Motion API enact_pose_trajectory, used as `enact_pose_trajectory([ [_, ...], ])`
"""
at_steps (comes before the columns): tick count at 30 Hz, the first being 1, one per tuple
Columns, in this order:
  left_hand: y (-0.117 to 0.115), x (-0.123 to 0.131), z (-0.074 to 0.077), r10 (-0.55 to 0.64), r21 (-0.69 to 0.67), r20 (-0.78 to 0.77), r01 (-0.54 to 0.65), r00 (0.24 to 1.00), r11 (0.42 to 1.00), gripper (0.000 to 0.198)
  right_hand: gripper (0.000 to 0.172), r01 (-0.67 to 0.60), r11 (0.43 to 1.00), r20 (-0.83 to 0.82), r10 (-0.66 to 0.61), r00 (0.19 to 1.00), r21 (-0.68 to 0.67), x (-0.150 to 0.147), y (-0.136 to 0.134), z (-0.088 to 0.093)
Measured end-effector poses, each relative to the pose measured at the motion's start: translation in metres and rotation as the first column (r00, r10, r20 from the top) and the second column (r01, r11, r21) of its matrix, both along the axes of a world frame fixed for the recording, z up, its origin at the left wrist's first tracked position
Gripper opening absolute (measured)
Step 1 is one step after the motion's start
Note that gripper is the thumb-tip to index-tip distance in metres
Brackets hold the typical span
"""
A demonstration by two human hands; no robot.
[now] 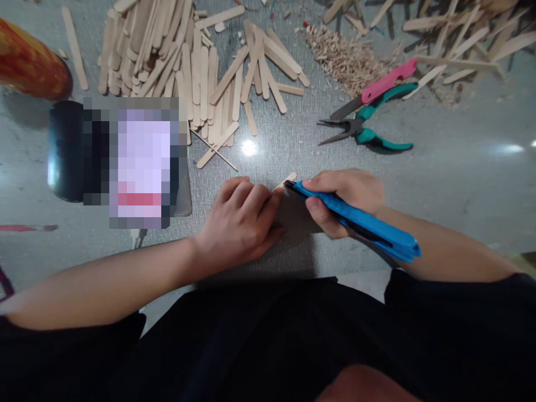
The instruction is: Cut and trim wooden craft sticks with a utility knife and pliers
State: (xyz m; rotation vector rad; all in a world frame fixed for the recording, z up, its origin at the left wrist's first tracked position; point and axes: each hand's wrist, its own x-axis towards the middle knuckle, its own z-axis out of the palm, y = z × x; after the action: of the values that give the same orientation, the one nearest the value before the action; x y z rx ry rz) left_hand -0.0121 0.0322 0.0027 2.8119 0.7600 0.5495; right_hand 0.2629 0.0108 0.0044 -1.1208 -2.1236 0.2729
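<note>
A pale wooden craft stick (290, 178) lies under the fingers of my left hand (245, 218), which press it to the table with only its rounded end showing. My right hand (341, 195) grips a blue utility knife (360, 215) by its handle. The knife's dark tip meets the stick just beyond my left fingertips. Most of the stick is hidden beneath the left hand.
Beyond my hands lie a heap of craft sticks (146, 44), needle-nose pliers (364, 125), a pink-handled knife (389, 81) and a pile of wood shavings (347, 58). On the left are a pixelated device (142, 162), a dark rounded object (69, 151) and an orange cylinder (31, 61).
</note>
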Motion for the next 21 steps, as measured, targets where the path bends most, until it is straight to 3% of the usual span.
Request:
enact_pose_trajectory([
  [10,-0.001,-0.001,-0.001,-0.005,-0.057,-0.005,0.005,1.000,0.998,0.053,0.022,-0.028,1.000,-0.003,0.028,1.000,-0.004,-0.001,0.002,0.001],
  [15,-0.001,0.000,-0.001,0.009,-0.087,-0.031,-0.012,0.999,0.996,0.049,0.026,-0.060,0.997,0.054,0.063,0.997,-0.057,-0.003,0.004,0.010],
  [21,-0.001,0.002,0.000,0.012,-0.065,0.009,-0.011,1.000,0.998,0.048,0.017,-0.084,0.995,0.082,0.087,0.993,-0.049,-0.008,0.011,0.015],
])
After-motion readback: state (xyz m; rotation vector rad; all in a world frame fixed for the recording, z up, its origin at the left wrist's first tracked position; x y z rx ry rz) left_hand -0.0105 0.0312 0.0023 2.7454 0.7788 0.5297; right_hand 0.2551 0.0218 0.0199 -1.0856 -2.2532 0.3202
